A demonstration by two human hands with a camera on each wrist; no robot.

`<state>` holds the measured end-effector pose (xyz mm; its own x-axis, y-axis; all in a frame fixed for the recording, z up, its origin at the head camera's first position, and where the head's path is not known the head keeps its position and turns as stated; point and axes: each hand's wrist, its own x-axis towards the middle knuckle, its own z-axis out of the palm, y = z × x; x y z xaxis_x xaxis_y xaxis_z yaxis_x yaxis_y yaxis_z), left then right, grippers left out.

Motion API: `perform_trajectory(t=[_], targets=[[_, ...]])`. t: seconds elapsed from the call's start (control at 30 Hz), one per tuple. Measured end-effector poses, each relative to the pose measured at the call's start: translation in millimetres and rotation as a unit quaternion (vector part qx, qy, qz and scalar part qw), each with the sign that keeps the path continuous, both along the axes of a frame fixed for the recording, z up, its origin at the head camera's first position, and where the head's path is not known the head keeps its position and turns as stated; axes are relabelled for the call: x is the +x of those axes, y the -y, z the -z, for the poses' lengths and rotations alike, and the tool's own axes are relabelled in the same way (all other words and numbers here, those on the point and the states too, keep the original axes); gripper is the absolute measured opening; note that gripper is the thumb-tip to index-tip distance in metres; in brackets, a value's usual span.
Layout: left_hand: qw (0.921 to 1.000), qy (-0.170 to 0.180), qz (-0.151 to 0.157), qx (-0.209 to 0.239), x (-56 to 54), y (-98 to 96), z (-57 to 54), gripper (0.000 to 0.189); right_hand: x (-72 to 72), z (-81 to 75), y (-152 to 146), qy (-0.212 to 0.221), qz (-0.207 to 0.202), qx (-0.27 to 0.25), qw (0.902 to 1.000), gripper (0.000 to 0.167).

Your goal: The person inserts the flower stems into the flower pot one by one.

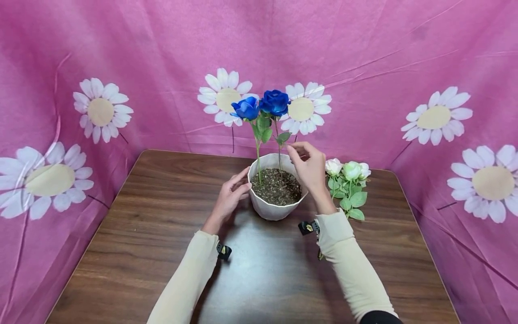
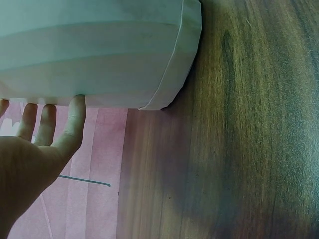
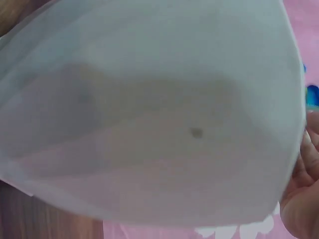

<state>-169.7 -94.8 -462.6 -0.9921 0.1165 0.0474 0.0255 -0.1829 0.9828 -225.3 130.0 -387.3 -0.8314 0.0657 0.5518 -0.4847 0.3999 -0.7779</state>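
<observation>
A white faceted pot point(image 1: 272, 212) filled with dark soil point(image 1: 275, 191) stands on the table. Two blue roses point(image 1: 275, 102) rise from the soil on thin stems with green leaves. On the pot's left side rests my left hand point(image 1: 230, 198); its fingers point(image 2: 75, 122) touch the outer wall in the left wrist view. My right hand point(image 1: 311, 168) is raised over the pot's right rim, thumb and index fingertips bent close beside the right rose's stem and lower leaf. The right wrist view is mostly filled by the pot wall point(image 3: 164, 114), with part of that hand at its right edge.
Pale pink and greenish-white roses point(image 1: 351, 172) with green leaves lie on the table right of the pot, behind my right forearm. The brown wooden table point(image 1: 162, 216) ends at a pink cloth point(image 1: 170, 67) printed with large white daisies, hanging behind and on both sides.
</observation>
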Motion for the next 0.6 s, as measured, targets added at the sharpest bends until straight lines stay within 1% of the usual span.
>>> perform_trajectory(t=[0.17,0.23,0.33,0.4,0.47,0.6], targets=[[1.0,0.005,-0.002,0.001,-1.2,0.1,1.2,0.054,2.3,4.8,-17.8,0.005,0.024,-0.046,0.9987,0.015],[1.0,0.003,-0.002,0.0,-1.4,0.4,1.0,0.054,9.3,-1.5,-21.2,0.014,0.031,-0.06,0.9976,0.015],[1.0,0.003,-0.002,0.0,-1.5,0.9,0.5,0.054,20.0,-10.1,-25.5,0.039,0.032,-0.088,0.9948,0.017],[1.0,0.003,-0.003,0.0,-1.5,1.1,0.7,0.054,26.2,-12.8,-29.0,0.054,0.025,-0.113,0.9918,0.018],[1.0,0.004,-0.002,0.0,-1.2,0.9,0.8,0.054,25.7,-5.9,-37.1,0.066,0.019,-0.141,0.9877,0.019],[1.0,0.002,-0.001,0.0,-0.5,-0.3,0.6,0.053,25.6,8.8,-55.4,0.091,0.019,-0.179,0.9794,0.02]])
